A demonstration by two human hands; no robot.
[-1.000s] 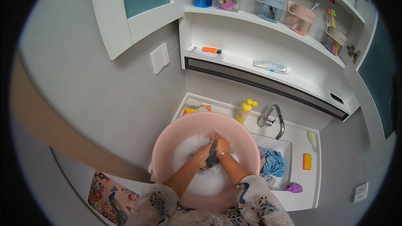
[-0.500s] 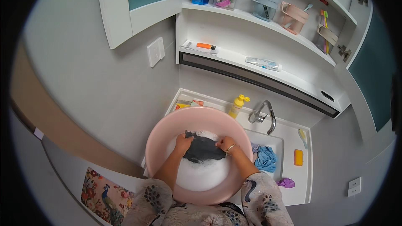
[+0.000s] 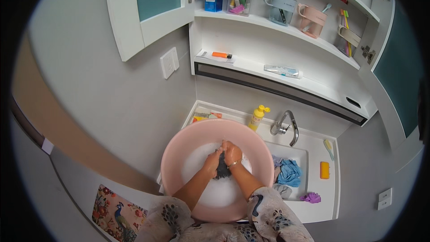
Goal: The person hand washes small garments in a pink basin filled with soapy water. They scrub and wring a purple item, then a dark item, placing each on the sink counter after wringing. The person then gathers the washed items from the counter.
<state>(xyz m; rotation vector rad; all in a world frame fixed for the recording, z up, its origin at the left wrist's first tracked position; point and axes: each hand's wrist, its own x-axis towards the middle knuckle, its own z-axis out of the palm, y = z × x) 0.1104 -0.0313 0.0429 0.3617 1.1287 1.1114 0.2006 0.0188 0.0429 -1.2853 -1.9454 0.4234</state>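
Note:
A large pink basin (image 3: pixel 174 163) holds white suds (image 3: pixel 215 197). Inside it, a dark grey cloth (image 3: pixel 222 171) is bunched up and hangs down between my hands into the foam. My left hand (image 3: pixel 211 163) is closed around the cloth's upper left part. Close against it, my right hand (image 3: pixel 232 153), with a bracelet at the wrist, is closed on the same cloth. The two hands meet near the middle of the basin, and their fingers hide the top of the cloth.
Right of the basin, a white sink (image 3: pixel 304 161) holds blue and grey cloths (image 3: pixel 289 173) under a chrome faucet (image 3: pixel 286 127). A yellow bottle (image 3: pixel 257 117) stands behind. Orange soap (image 3: pixel 324 170), a brush (image 3: pixel 329 149) and a purple cloth (image 3: pixel 311 197) lie rightward. An open cabinet (image 3: pixel 277 49) hangs above.
My hands have come together from holding the cloth spread wide. The cloth has gone from stretched out to bunched. The whole view has shifted slightly.

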